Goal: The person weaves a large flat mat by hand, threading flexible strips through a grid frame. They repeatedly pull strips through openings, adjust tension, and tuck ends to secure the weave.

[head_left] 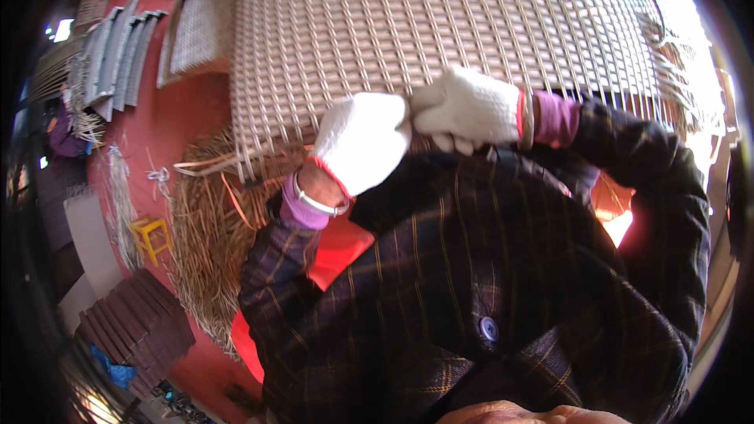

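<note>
A large woven panel [440, 16] of beige wicker strands spreads out in front of me, its near edge close to my body. My left hand [363, 141], in a white knit glove with a red cuff, is closed at that edge. Right beside it, my right hand [467, 110], gloved the same way, is closed with its fingers curled under. The two hands meet at the knuckles; whatever they pinch between them is hidden by the gloves. Loose strand ends [204, 163] stick out from the panel's near left corner.
Below the panel's left side lies a big heap of tan strands [208, 243]. A yellow stool [151, 237] stands on the red floor, near stacked brown panels [137, 330]. Grey slats [122, 55] and a paler woven piece [203, 27] are farther left. More loose strands [682, 82] hang at right.
</note>
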Tool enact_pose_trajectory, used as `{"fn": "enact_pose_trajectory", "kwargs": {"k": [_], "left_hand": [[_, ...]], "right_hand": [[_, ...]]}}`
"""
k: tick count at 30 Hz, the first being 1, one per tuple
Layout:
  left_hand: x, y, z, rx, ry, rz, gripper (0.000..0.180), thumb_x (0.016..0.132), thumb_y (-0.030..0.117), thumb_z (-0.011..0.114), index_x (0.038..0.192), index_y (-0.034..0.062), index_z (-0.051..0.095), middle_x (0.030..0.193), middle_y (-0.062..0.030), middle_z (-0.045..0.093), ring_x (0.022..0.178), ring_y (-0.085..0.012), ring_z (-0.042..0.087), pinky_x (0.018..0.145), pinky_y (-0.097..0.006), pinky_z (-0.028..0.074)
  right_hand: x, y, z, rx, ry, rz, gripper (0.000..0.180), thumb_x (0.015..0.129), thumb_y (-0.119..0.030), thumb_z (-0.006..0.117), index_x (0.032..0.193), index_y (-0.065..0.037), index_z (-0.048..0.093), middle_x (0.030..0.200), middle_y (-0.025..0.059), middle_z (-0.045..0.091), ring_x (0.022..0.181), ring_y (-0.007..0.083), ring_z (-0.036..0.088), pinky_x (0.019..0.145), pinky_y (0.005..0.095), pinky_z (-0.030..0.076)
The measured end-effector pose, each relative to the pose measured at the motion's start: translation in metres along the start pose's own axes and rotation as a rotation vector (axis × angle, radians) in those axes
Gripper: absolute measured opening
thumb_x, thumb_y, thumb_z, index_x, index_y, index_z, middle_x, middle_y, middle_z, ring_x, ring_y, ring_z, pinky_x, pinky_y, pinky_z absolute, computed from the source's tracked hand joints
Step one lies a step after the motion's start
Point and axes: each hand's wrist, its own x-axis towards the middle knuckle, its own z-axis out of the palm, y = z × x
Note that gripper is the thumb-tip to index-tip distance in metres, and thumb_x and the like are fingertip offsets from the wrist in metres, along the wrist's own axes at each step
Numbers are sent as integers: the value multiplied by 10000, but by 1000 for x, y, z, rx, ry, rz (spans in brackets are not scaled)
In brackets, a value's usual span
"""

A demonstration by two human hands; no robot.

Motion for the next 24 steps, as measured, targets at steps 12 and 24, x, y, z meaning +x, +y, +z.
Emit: {"fn": "enact_pose_trajectory", "kwargs": {"k": [12,24], "left_hand": [[-31,14,37,-292,539,-322,195,933,22,806,1126,2,781,1004,-151,763,899,-320,750,833,-390,600],[-34,-10,53,340,529,-117,188,965,117,775,1111,1,797,1082,-167,736,1032,-398,652,960,-548,527]], "right_hand": [[42,13,-7,-526,33,-246,316,914,-316,772,1013,-21,825,776,127,759,697,220,687,682,391,568],[-46,71,-39,-642,435,-590,235,966,-309,712,943,-77,736,774,159,700,748,367,726,723,473,586]]}}
